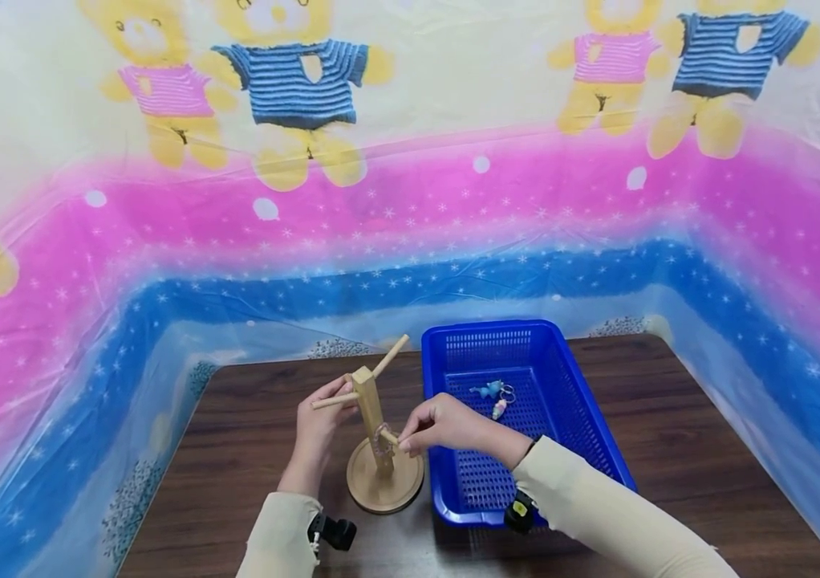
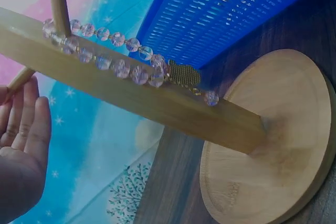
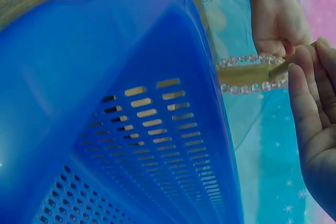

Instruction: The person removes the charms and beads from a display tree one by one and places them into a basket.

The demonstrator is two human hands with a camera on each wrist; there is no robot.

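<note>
A wooden peg stand (image 1: 374, 417) with a round base (image 2: 294, 140) stands on the table. A bracelet of clear pinkish beads (image 2: 122, 68) hangs in a loop around one lower peg (image 2: 60, 3), with a gold-coloured charm (image 2: 184, 73) against the post. My right hand (image 1: 442, 421) pinches the outer end of that peg between thumb and fingers; the bracelet lies inward of the fingertips. On the stand's other side, my left hand (image 1: 319, 417) holds another peg (image 2: 20, 81) with its fingers. Part of the left hand's grip is hidden in the head view.
A blue plastic basket (image 1: 433, 482) stands right of the stand, under my right forearm. Inside it lie a blue keychain charm (image 1: 489, 390) and a pastel charm (image 1: 500, 409) with a metal ring. A printed cloth (image 1: 410, 281) borders the dark wooden table (image 1: 237, 449) behind and at the sides.
</note>
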